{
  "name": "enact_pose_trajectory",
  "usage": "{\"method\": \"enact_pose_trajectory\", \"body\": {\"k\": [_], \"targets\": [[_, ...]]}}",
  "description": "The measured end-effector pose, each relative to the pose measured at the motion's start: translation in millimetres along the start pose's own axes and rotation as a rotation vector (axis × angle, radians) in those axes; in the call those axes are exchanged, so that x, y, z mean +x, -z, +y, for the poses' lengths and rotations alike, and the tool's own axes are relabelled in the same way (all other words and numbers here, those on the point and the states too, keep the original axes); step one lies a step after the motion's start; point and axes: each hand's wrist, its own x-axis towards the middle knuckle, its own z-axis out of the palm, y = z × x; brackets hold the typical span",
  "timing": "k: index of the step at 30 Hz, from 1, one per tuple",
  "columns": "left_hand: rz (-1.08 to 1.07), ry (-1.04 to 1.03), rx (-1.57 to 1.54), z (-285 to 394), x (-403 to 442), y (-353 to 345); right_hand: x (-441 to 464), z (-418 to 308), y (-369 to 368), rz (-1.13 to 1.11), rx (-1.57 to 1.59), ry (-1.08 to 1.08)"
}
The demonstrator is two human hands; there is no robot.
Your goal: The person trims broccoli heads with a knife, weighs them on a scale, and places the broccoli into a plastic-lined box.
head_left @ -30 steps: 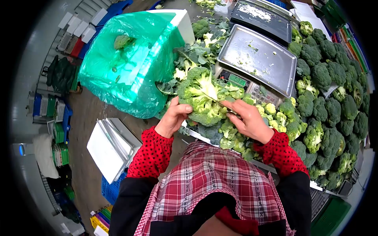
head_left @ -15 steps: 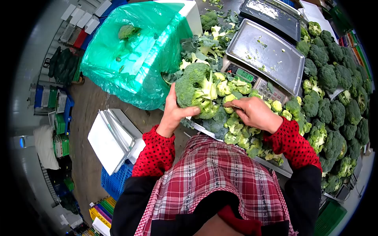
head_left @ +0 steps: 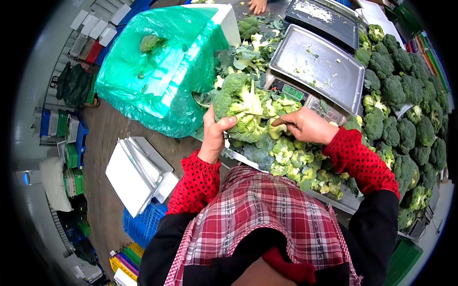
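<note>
A large broccoli head (head_left: 233, 93) is gripped in my left hand (head_left: 213, 133), thumb on the near side, its pale cut stems facing right. My right hand (head_left: 307, 125) is closed round the handle of a knife (head_left: 260, 115). The thin blade points left and reaches in among the stems. Small cut broccoli florets (head_left: 292, 159) lie heaped just below and around my hands. Behind the held head are leaves and stem trimmings (head_left: 250, 59).
A box lined with a green plastic bag (head_left: 157, 95) stands at left, with a broccoli piece (head_left: 150, 43) in it. A scale with a metal tray (head_left: 319, 66) is behind my right hand. Whole broccoli (head_left: 400, 119) fills the right side. Another person's hand (head_left: 258, 5) shows at the top.
The broccoli head has turned so that more of its stems show, and the knife blade now lies across them. Another person's hand has come into view at the top.
</note>
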Motion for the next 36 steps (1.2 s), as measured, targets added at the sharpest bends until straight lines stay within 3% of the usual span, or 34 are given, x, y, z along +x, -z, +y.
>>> {"method": "enact_pose_trajectory", "body": {"k": [2,4,5,6,8,9,10,12,14,16,17,18,19,23,25,26,28,30,31,32,34,36], "targets": [[0.002,0.023,-0.111,-8.0,-0.1,-8.5,-9.8,5.4,-3.4,0.045,-0.039,-0.004],[0.023,-0.189,0.331,-10.3,-1.1,-14.5,-22.5,8.5,0.4,-0.145,0.140,-0.181],[-0.007,-0.218,0.316,-13.3,0.6,-17.3,-24.6,-2.1,11.6,-0.259,0.132,-0.290],[-0.024,-0.214,0.316,-12.6,3.4,-19.7,-28.6,0.3,11.7,-0.248,0.137,-0.301],[-0.070,-0.184,0.363,-7.3,8.6,-27.0,-35.8,6.4,11.2,-0.051,-0.141,-0.136],[-0.042,-0.242,0.485,-11.6,12.1,-29.6,-40.9,6.4,8.9,0.104,-0.419,-0.116],[-0.017,-0.430,0.792,-9.8,9.2,-34.3,-45.7,4.2,9.5,0.116,-0.422,-0.124],[0.013,-0.483,0.783,-19.4,12.1,-35.1,-52.4,0.4,12.7,0.229,-0.650,-0.154],[0.015,-0.175,0.236,-22.7,18.4,-33.4,-60.6,6.2,10.2,0.261,-0.630,-0.155],[-0.001,-0.018,-0.071,-34.6,27.6,-24.8,-62.9,21.4,5.4,0.563,-0.282,-0.031],[-0.022,-0.013,-0.075,-37.6,26.3,-23.2,-61.3,-1.1,15.0,0.390,0.044,-0.372],[-0.049,-0.004,-0.078,-37.5,23.6,-26.4,-51.6,-1.4,1.9,0.468,0.335,-0.340],[-0.074,-0.062,-0.027,-40.2,21.1,-34.4,-44.7,-8.6,-7.7,0.539,0.450,-0.242],[-0.091,-0.205,0.199,-36.6,7.5,-56.3,-18.7,-22.4,-30.2,0.568,0.531,-0.313],[-0.048,-0.227,0.171,-37.7,8.5,-51.5,-18.9,-33.6,-27.5,0.689,0.828,-0.338],[-0.009,-0.247,0.141,-39.7,9.9,-47.3,-23.7,-38.9,-23.5,0.686,0.830,-0.334],[0.018,-0.115,-0.115,-45.2,18.6,-27.6,-43.2,-41.5,-16.5,0.469,0.988,-0.552],[-0.030,0.048,-0.452,-28.2,22.5,-18.0,-64.9,-11.8,-29.0,0.381,0.595,-0.498],[-0.062,0.077,-0.543,-26.6,22.8,-13.0,-75.4,4.5,-47.2,0.482,0.498,-0.494],[0.008,0.124,-0.532,-41.2,25.2,9.0,-83.7,10.3,-53.1,0.544,0.323,-0.482],[-0.103,0.067,-0.105,-41.6,20.9,10.1,-79.9,3.9,-52.5,0.742,0.629,-0.389],[-0.282,0.092,0.068,-27.6,15.9,-38.2,-77.3,-20.7,-32.3,0.833,0.717,-0.235]]}}
